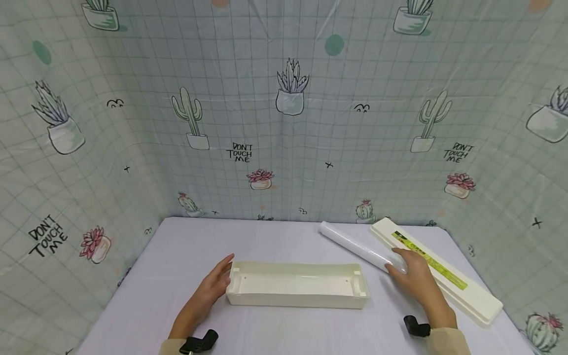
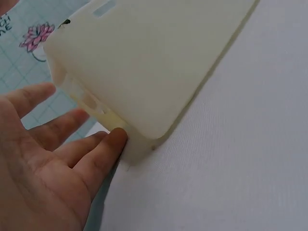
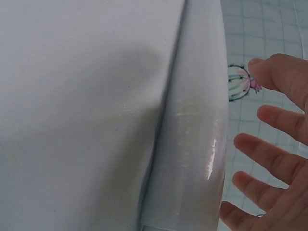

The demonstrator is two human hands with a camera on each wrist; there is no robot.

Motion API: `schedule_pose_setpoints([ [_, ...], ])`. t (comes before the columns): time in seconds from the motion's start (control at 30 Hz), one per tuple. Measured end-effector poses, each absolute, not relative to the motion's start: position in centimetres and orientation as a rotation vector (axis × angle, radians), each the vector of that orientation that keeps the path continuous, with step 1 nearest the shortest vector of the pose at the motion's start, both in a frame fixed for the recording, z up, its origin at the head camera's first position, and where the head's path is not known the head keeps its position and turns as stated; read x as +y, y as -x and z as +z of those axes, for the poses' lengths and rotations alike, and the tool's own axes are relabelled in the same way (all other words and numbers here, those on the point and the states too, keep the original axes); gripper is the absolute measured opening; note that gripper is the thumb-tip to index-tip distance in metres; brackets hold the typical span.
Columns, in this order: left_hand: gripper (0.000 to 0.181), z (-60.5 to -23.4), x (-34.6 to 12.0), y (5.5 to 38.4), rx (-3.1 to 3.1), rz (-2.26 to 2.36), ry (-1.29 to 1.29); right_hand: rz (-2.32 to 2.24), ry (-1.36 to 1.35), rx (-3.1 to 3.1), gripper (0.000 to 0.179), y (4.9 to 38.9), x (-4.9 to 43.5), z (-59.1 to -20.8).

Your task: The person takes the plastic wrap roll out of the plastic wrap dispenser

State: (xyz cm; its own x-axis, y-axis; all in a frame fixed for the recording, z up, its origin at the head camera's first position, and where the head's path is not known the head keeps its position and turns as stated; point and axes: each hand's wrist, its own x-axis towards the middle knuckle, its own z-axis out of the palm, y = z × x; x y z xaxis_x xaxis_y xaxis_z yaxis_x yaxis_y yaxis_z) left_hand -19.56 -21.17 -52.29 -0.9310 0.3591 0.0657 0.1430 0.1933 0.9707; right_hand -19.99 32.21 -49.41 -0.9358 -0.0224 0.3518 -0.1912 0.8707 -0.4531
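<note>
Hands settling onto the tray and the film roll, pick-up step by the look of it.
Left hand (image 1: pixel 208 291), fingers straight, is touching the left end of the open cream tray (image 1: pixel 296 285) mid-table; right hand (image 1: pixel 414 278), fingers spread, is reaching over the film roll (image 1: pixel 361 248) beside the lid (image 1: pixel 437 270). Next likely needs closing round the roll.

Head view: looked forward and down from above near table edge, took in whole table (image 1: pixel 284 236), both hands, patterned backdrop (image 1: pixel 284 123). Left wrist view: sat very close behind left hand (image 2: pixel 43 163), faced along tabletop at end of cream tray (image 2: pixel 149 72); shared tray end with head view (image 1: pixel 235 286). Right wrist view: sat close beside right hand (image 3: pixel 274 159), faced along film roll (image 3: pixel 192 144); shared roll with head view (image 1: pixel 355 245).
</note>
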Motion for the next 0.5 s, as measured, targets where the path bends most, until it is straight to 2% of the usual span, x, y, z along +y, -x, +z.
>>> schedule_pose_setpoints([
  [0.27, 0.069, -50.8, -22.8, 20.0, 2.399, 1.609, -0.620, 0.603, -0.213, -2.778, 0.059, 20.3, 31.6, -49.5],
  [0.5, 0.076, -49.9, -23.7, 19.8, 2.671, 1.369, -0.495, 0.448, -0.230, -2.839, 0.069, 20.5, 31.5, -48.9],
])
